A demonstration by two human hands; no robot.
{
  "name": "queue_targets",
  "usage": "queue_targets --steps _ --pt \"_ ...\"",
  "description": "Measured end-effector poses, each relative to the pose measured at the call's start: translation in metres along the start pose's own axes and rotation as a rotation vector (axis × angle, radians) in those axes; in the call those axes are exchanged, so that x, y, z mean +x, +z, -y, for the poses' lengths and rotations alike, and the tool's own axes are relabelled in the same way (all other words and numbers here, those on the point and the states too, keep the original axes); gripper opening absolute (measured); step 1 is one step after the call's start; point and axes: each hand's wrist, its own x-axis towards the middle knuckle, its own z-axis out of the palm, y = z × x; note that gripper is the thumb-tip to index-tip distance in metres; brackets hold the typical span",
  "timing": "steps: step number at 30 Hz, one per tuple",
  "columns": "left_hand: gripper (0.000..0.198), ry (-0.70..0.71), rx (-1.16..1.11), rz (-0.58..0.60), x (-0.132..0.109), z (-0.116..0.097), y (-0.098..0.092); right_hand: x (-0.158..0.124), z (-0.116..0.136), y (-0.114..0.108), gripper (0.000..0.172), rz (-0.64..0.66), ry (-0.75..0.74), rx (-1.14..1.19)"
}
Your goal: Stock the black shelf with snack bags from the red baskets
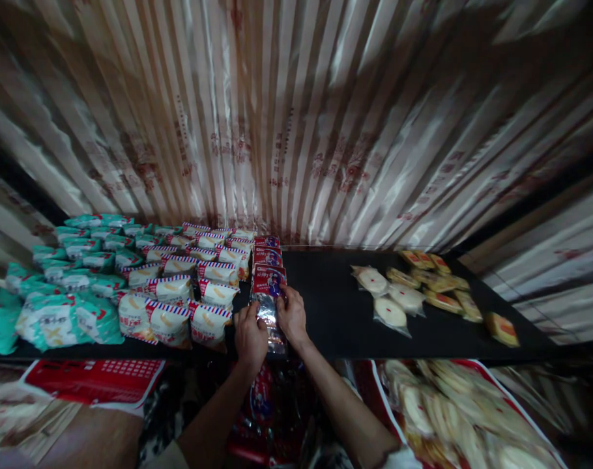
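Observation:
My left hand (251,335) and my right hand (292,317) are at either side of a column of flat snack packets on the dark shelf. Both hands have curled fingers on the edges of a silver packet (267,311), left fingers on its left edge and right fingers on its right. Just beyond them lies a red packet (266,279) with a blue figure on it, close to my right fingertips. Further red packets (267,256) overlap behind it. My fingers partly cover the silver packet, so its outline is hard to make out.
White snack bags (169,290) with striped tops stand in rows left, beside teal bags (49,319). On the right lie round white packs (391,312) and yellow packs (443,301). Below the shelf (326,299) are a box of round packs (453,410) and more red packets (261,397).

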Motion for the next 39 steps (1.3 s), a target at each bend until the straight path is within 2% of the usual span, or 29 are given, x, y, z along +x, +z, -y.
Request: queue_targets --steps 7,13,17,21,24,30,33,36,39 --pt "0.043 0.014 0.032 -0.058 0.000 0.002 0.005 -0.004 -0.004 0.006 0.038 -0.018 -0.013 -0.108" --pt "0.042 0.037 0.033 -0.097 -0.002 0.004 0.008 0.001 0.007 0.001 0.035 -0.038 -0.173 -0.213" --pt "0.041 0.029 0.033 -0.086 -0.002 0.004 0.009 0.014 0.024 0.005 0.037 0.099 -0.341 -0.224" --pt "0.041 0.014 0.040 -0.058 -0.001 0.006 0.009 0.027 0.037 0.012 0.040 0.267 -0.312 -0.306" --pt "0.040 0.017 0.042 -0.033 0.000 0.008 0.010 0.028 0.037 0.016 0.040 0.317 -0.279 -0.346" --pt "0.040 0.006 0.042 -0.023 0.000 0.008 0.008 0.026 0.031 0.020 0.040 0.310 -0.276 -0.311" --pt "0.041 0.016 0.066 -0.026 -0.002 0.005 0.003 0.028 0.036 0.015 0.035 0.239 -0.297 -0.232" --pt "0.042 0.050 0.106 -0.067 -0.006 0.002 -0.004 0.021 0.044 -0.005 0.033 0.091 -0.342 -0.042" --pt "0.039 0.144 0.093 -0.133 -0.020 0.001 -0.013 -0.007 0.043 -0.038 0.031 -0.018 -0.287 0.110"
